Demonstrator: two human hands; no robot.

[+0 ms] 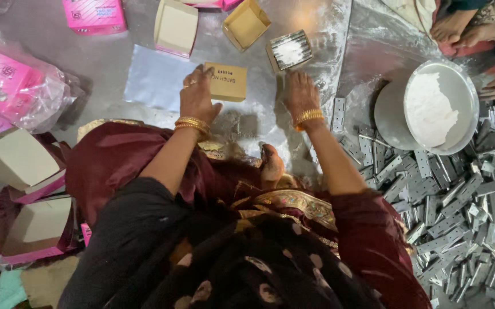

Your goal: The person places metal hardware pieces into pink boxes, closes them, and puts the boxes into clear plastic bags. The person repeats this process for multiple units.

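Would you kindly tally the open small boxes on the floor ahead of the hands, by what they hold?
Empty open boxes: 2
Open box packed with metal pieces: 1
Total: 3

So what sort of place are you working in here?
Probably a small floor-level packing workshop, perhaps in a home. A heap of metal hinges lies on the floor, pink cartons wait around, and the left hand touches a small brown box.
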